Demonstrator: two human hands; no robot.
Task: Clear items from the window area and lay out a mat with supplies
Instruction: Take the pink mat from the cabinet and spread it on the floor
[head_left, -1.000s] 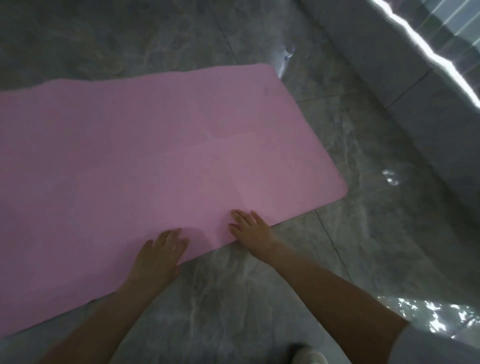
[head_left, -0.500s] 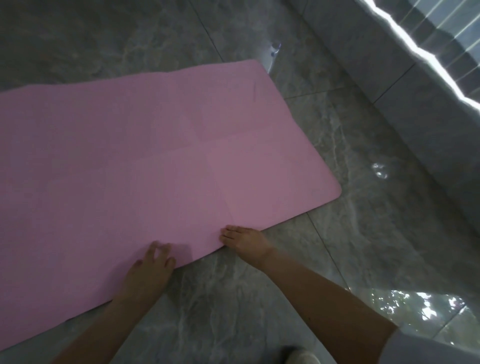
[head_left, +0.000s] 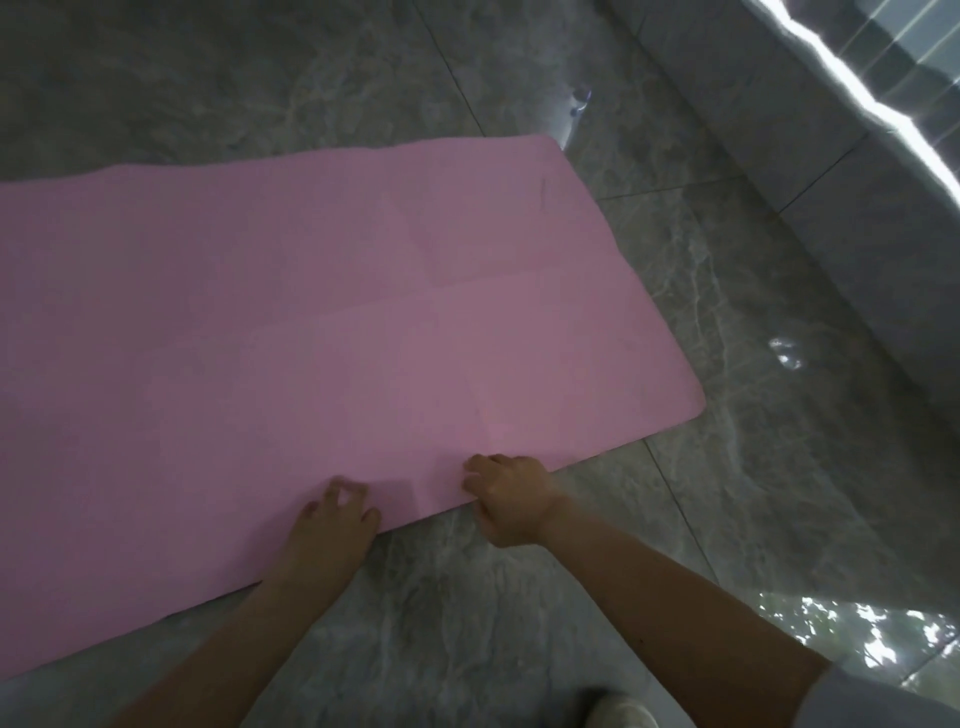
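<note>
A pink mat (head_left: 322, 332) lies unrolled and nearly flat on a grey marbled tile floor (head_left: 519, 623), its rounded short end pointing toward the low tiled ledge (head_left: 831, 197) under the bright window strip. Faint fold creases cross its surface. At the near long edge, the right hand (head_left: 511, 501) curls its fingers over the mat's border and appears to pinch it, while the left hand (head_left: 332, 525) sits just beside it with fingers bent onto the mat; whether it actually clamps the edge cannot be told. The step in hand looks like squaring the mat's position. Done well, both hands would draw the edge evenly and low to the floor, so the thin sheet slides rather than buckles, then smooth the creases outward. No supplies are in view.
</note>
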